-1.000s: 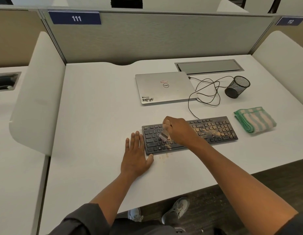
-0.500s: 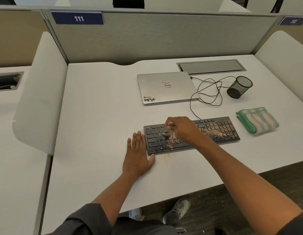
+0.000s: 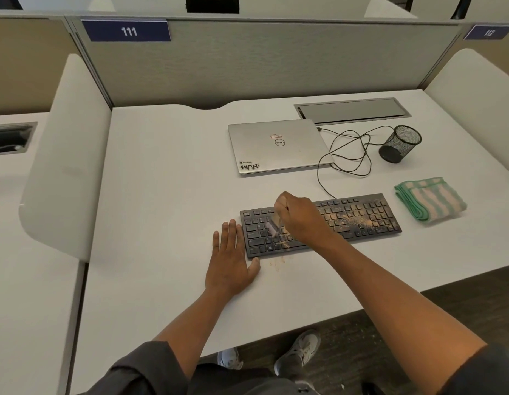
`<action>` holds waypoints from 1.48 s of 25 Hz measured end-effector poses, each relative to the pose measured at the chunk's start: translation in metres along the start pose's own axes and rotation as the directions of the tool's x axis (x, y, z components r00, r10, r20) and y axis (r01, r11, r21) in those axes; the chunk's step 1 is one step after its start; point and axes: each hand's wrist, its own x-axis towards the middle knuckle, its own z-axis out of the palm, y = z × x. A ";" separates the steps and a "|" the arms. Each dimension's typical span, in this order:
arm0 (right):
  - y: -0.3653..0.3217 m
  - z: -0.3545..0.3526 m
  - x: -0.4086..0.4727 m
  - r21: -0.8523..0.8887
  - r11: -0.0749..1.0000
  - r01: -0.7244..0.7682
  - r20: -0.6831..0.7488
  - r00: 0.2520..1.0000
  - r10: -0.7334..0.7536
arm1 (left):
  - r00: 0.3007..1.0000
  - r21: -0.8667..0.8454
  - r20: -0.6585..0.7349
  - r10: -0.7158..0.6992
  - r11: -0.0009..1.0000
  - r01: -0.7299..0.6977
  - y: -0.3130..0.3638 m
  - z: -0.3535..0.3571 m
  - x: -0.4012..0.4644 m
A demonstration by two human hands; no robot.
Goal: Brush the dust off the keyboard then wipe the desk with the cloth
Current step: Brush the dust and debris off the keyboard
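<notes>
The right hand (image 3: pixel 297 216), at the centre of the frame, has its fingers clenched around a small brush (image 3: pixel 272 227), whose pale, blurred head points down onto the left half of the keyboard (image 3: pixel 358 220). The left hand (image 3: pixel 229 263), just below and left of it, lies flat with fingers straight and relaxed on the desk (image 3: pixel 162 195), its fingers alongside the keyboard's left end and its thumb touching the near left corner. The black keyboard sits slightly right of centre, slanting up toward the right; tan dust covers its right half, and a little dust (image 3: pixel 277 262) lies on the desk just below its front edge. A folded green-and-cream striped cloth (image 3: pixel 431 199) rests just beyond the keyboard's right end, at the right of the frame. Above the keyboard lies a closed silver laptop (image 3: pixel 279 146), with a black cable (image 3: pixel 347 155) looping from it down to the keyboard. A black mesh pen cup (image 3: pixel 400 143) stands at the upper right, near the cable
</notes>
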 end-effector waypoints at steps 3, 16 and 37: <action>0.001 0.001 0.000 -0.079 0.996 -0.047 0.048 0.998 0.051 | 1.000 -0.013 -0.007 -0.004 1.000 0.004 0.000 0.001 0.000; 0.001 -0.008 0.002 -0.034 0.990 -0.134 0.003 0.991 0.134 | 1.000 -0.002 0.001 -0.001 1.000 0.001 0.000 0.000 0.000; -0.004 0.001 -0.011 0.056 0.986 -0.156 -0.016 0.987 0.157 | 1.000 0.004 0.025 -0.009 1.000 0.009 0.001 -0.003 -0.001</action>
